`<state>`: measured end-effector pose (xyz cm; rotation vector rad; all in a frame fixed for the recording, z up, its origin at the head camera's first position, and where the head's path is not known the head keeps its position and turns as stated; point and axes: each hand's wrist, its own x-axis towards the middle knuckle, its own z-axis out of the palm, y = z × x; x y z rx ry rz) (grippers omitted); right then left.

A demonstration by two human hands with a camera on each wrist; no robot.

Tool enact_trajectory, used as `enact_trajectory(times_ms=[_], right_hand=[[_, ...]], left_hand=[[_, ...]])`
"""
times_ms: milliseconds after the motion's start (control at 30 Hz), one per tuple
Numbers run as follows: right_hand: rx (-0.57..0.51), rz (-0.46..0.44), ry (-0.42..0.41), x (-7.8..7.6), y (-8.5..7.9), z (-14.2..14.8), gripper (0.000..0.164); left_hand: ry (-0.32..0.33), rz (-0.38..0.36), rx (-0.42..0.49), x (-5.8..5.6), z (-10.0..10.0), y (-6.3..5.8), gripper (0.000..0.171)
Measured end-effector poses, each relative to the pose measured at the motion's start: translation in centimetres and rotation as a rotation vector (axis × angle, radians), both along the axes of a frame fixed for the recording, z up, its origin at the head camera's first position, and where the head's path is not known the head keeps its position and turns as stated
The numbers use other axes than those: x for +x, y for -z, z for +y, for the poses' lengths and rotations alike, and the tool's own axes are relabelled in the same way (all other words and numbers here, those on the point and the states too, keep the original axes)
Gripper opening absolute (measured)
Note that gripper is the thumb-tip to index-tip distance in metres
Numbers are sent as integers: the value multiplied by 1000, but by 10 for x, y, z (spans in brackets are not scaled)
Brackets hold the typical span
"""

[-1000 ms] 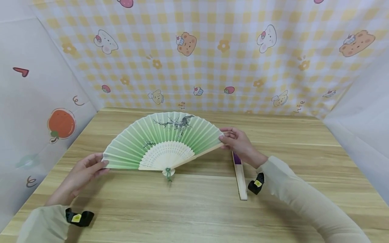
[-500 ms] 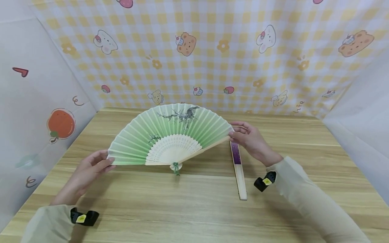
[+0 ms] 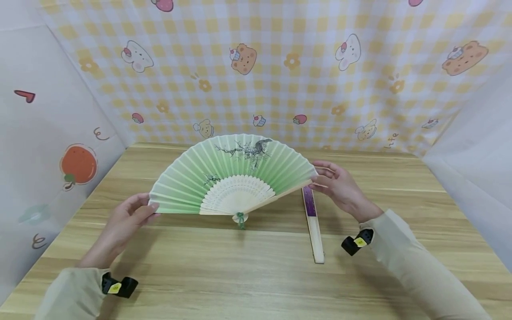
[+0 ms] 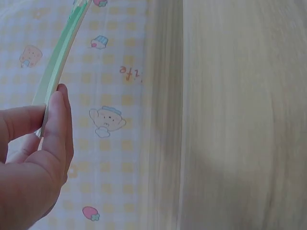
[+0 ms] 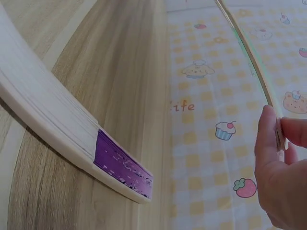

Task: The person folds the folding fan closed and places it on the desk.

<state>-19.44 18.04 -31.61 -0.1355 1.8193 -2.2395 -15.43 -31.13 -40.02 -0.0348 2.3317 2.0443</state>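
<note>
A green and white folding fan (image 3: 240, 164) is spread wide above the table, its painted dark branch facing me and a green knotted cord at its pivot. My left hand (image 3: 122, 222) pinches its left end between thumb and fingers; in the left wrist view that hand (image 4: 41, 143) has the fan's edge (image 4: 60, 62) between thumb and fingertips. At the other end my right hand (image 3: 340, 189) pinches the right guard stick, seen edge-on in the right wrist view. Below and beside the right hand, a folded purple fan (image 3: 314, 229) with pale ribs lies on the table.
The wooden table (image 3: 240, 275) runs back to a yellow checked cloth (image 3: 272, 89) with cartoon prints. A white cloth wall (image 3: 48, 133) stands at the left, and another pale one at the right.
Both hands have carried the spread green fan to the right and slightly up in the head view. More of the folded purple fan has come into sight, and it stays where it lay.
</note>
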Motion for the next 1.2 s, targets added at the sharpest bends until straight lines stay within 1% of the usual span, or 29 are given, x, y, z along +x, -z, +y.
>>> enact_trajectory(times_ms=[100, 133, 200, 233, 333, 433, 467, 500, 700, 800, 1033, 1100, 1167, 1200], right_hand=[[-17, -9, 12, 1, -1, 2, 40], [-26, -11, 16, 1, -2, 3, 39], [-49, -12, 23, 1, -2, 5, 35], [-61, -9, 27, 1, -2, 6, 34], [-96, -6, 37, 2, -3, 7, 32], [-123, -14, 43, 2, -3, 9, 31], [-128, -19, 44, 2, -3, 9, 31], [-136, -23, 45, 3, -3, 9, 31], [-192, -40, 42, 4, -2, 12, 34], [-222, -71, 42, 6, -2, 11, 34], [-320, -174, 88, 10, -4, 6, 28], [-352, -199, 100, 11, -5, 4, 26], [-384, -207, 111, 12, -5, 3, 23], [-400, -207, 116, 13, -6, 3, 21]], left_hand=[[-16, 18, -15, -3, 4, 2, 50], [-33, 18, -14, -4, 5, 3, 51], [-48, 29, -26, -7, 7, 5, 51], [-43, 40, -29, -8, 8, 5, 50], [-56, 61, 37, -11, 11, 6, 47], [-69, 81, 82, -15, 14, 9, 46], [-86, 83, 91, -16, 15, 11, 47], [-89, 89, 87, -17, 15, 12, 47], [-75, 103, 126, -23, 21, 12, 47], [-72, 96, 165, -21, 21, 11, 48], [-85, 72, 156, -14, 24, 8, 53], [-78, 66, 183, -13, 25, 7, 53], [-68, 54, 216, -11, 28, 1, 51], [-60, 42, 230, -8, 32, -6, 48]])
